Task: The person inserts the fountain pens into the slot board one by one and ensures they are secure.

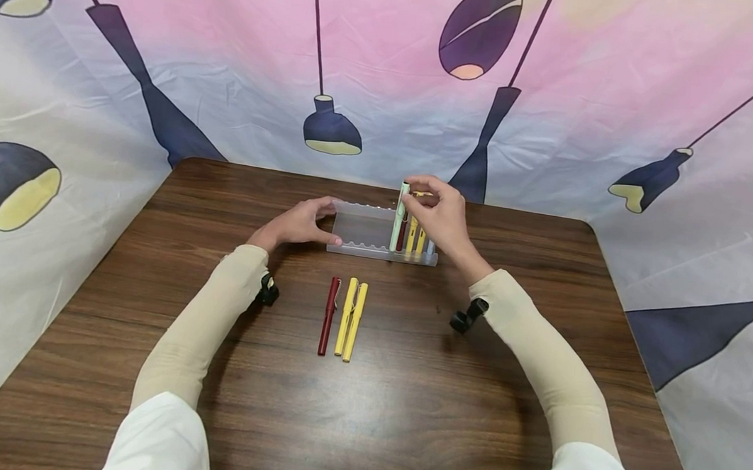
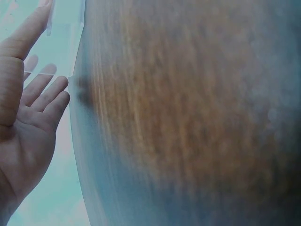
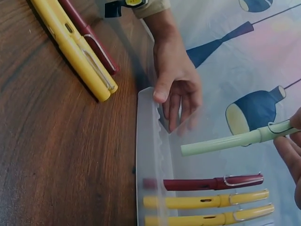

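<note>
While right fingers (image 1: pixel 427 183) pinch green pen (image 1: pixel 399 222) | left fingers (image 1: pixel 318 204) apart, touching clear rack (image 1: pixel 362 228) | any lettering seems unreadable

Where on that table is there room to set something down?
The table is bare nearer the person than the loose pens, between the left sleeve and right sleeve. The rack has bare slots between the left hand and green pen. Its right end is crowded: racked pens and the right hand.
</note>
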`<state>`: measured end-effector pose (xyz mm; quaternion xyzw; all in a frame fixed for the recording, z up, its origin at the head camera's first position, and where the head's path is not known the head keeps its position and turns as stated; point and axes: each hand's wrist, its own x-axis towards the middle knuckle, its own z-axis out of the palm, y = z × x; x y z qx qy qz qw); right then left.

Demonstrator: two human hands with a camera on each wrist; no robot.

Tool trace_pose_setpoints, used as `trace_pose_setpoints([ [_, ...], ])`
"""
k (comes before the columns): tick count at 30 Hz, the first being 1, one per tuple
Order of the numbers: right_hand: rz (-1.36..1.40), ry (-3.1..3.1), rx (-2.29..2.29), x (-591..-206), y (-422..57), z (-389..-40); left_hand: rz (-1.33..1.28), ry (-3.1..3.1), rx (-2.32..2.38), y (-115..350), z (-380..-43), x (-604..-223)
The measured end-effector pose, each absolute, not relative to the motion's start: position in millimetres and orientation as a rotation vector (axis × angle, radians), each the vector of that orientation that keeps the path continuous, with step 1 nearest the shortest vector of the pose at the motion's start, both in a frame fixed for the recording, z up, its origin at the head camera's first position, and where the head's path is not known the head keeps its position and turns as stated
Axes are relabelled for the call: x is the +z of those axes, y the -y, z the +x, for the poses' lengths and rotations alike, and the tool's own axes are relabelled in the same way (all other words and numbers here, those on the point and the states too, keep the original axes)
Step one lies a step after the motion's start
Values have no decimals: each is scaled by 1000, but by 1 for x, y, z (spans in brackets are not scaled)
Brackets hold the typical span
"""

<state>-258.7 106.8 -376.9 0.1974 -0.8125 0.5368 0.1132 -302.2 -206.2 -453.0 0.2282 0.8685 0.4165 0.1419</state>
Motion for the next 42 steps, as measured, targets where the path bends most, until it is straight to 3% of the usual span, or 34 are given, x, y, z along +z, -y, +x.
trace_pose_setpoints([
  [42, 540, 2396, 1576, -420, -99, -277, 658, -2505, 1209, 207, -302, -453],
])
